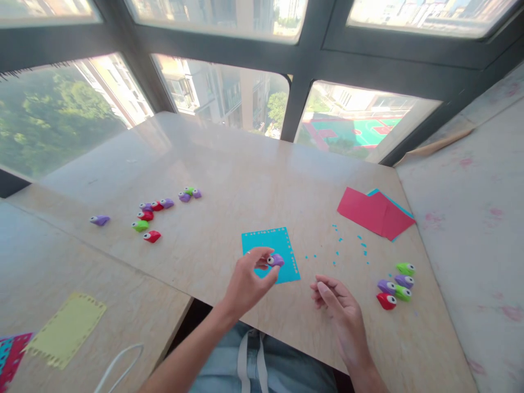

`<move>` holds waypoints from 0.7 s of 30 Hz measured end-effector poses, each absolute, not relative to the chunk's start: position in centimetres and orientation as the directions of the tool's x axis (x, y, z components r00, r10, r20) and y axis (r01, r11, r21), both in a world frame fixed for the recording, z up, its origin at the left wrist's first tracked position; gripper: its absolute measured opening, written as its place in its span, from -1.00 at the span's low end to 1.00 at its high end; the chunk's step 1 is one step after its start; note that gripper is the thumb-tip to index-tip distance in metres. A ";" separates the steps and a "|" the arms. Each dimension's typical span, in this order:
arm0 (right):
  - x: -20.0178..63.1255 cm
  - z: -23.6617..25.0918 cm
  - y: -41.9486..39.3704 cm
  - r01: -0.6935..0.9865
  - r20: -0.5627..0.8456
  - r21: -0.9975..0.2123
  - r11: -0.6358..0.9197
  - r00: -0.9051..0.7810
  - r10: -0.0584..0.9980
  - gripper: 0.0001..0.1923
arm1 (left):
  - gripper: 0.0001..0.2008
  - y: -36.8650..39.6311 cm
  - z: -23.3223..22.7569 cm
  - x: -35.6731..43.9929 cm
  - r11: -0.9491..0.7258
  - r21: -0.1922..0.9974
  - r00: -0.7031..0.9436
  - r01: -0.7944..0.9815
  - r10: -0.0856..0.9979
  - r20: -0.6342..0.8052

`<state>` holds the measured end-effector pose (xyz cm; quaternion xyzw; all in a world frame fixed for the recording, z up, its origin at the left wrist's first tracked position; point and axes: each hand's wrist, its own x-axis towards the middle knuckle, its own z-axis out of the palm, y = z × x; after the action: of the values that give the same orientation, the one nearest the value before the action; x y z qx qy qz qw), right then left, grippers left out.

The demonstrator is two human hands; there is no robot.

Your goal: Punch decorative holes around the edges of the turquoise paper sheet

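Observation:
My left hand (251,281) pinches a small purple fish-shaped piece (275,260) with a bulging white eye between thumb and fingers. It is held over a blue paper square (291,268) that has small holes punched along its top and right edges. To the right of the paper, my right hand (338,303) hovers with loosely curled fingers and shows nothing in it. Tiny blue paper bits (337,253) lie scattered on the table beyond it. Similar green, purple and red pieces with eyes (395,289) are grouped farther right.
More such eyed pieces (145,215) lie on the table (245,174) at the left. Red and blue paper sheets (368,213) rest at the right near the wall. A yellow punched sheet (69,327) and a white cable (118,365) are at lower left. Windows (225,93) border the back.

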<state>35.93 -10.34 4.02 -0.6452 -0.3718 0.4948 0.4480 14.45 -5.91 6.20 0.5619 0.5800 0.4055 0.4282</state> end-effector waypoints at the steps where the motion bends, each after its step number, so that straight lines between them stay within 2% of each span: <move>1: 35.7 4.5 -10.6 -0.013 -0.332 -0.942 -0.337 0.203 0.921 -0.52 | -0.77 -6.7 5.9 15.6 0.073 0.963 -0.009 0.259 0.997 -0.073; 6: 34.3 5.6 -11.4 -0.096 -0.374 -0.924 -0.369 0.038 0.927 -0.51 | -0.76 -9.6 4.5 18.6 0.148 0.964 -0.066 0.221 0.988 -0.136; 10: 33.2 5.4 -11.6 -0.132 -0.398 -0.907 -0.400 -0.046 0.916 -0.48 | -0.80 -10.5 4.1 19.0 0.085 0.944 -0.096 0.318 0.994 -0.057; 15: 32.7 5.1 -11.8 -0.218 -0.437 -0.875 -0.433 -0.030 0.899 -0.45 | -0.82 -10.8 3.7 19.7 -0.084 0.903 -0.041 0.422 0.993 0.111; 21: 33.6 5.2 -11.4 -0.274 -0.463 -0.851 -0.448 -0.013 0.886 -0.47 | -0.79 -10.8 3.5 20.6 -0.163 0.913 0.027 0.375 0.986 0.165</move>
<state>33.63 -11.41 5.18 -0.5447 -0.2811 0.6538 0.4437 20.60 -10.79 3.52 0.6254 0.5440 0.4362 0.3502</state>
